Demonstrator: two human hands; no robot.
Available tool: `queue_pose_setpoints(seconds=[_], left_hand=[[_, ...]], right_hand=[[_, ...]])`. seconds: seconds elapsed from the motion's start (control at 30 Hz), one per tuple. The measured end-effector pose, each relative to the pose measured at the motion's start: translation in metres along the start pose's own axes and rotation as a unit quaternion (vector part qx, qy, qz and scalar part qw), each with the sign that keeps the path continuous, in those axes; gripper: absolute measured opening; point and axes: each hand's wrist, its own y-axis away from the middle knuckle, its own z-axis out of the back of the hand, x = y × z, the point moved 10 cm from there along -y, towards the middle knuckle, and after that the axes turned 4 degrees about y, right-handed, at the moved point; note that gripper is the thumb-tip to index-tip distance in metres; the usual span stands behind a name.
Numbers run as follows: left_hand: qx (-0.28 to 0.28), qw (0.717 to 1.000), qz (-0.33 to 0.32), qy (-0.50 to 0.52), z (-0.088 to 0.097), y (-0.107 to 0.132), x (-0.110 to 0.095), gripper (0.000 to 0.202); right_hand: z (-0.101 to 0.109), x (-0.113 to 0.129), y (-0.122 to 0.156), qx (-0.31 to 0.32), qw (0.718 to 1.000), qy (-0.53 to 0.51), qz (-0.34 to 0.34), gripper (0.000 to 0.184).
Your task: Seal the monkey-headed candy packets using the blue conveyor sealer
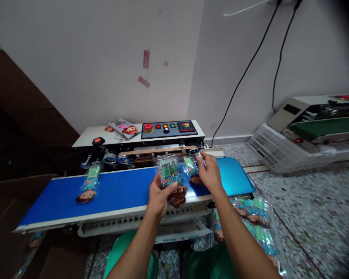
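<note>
My left hand (159, 194) is closed around a small stack of clear candy packets (170, 174), with green sticks, a barcode and a brown-haired cartoon figure at the lower end. The stack is held over the blue conveyor belt (125, 190) of a band sealer (116, 140). At the sealer's right-hand roller, my right hand (209, 170) pinches the edge of a single candy packet (190, 166), whose top is close to the sealing band. Farther left, another packet (90, 182) lies on the belt, its top beside the rollers.
A control panel (169, 129) with a red stop button tops the sealer, beside printed packaging (123, 128). Below right, a clear bag of packets (257, 221) rests on the speckled floor. A second sealer (314, 116) stands on a white crate (275, 151). Cardboard (6, 209) is at left.
</note>
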Motion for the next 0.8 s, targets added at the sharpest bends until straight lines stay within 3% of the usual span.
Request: queue_pose_setpoints(seconds=[0.1, 0.17, 0.23, 0.4, 0.6, 0.7, 0.8], left_hand=[[0.005, 1.000, -0.010, 0.016, -0.002, -0.001, -0.002, 0.046], [0.003, 1.000, -0.007, 0.020, -0.002, -0.001, -0.001, 0.044], [0.000, 1.000, 0.000, 0.019, -0.002, 0.000, 0.002, 0.043], [0.018, 0.999, 0.003, 0.040, -0.008, 0.000, 0.004, 0.042], [0.027, 0.997, -0.002, 0.068, -0.011, 0.000, 0.002, 0.039], [0.020, 0.998, 0.013, 0.065, -0.009, 0.001, 0.005, 0.034], [0.003, 0.998, 0.023, 0.063, -0.005, 0.000, 0.005, 0.031]], right_hand=[[-0.021, 0.034, 0.021, 0.151, 0.968, -0.199, 0.018, 0.037], [-0.029, 0.052, 0.033, 0.204, 0.940, -0.274, 0.021, 0.031], [-0.030, 0.053, 0.035, 0.184, 0.929, -0.322, -0.007, 0.025], [-0.037, 0.030, 0.034, 0.126, 0.899, -0.403, -0.113, 0.023], [-0.034, 0.023, 0.032, 0.069, 0.865, -0.477, -0.137, 0.023], [-0.019, 0.005, 0.025, 0.001, 0.874, -0.461, -0.155, 0.028], [0.014, -0.027, 0.016, -0.081, 0.924, -0.334, -0.169, 0.033]])
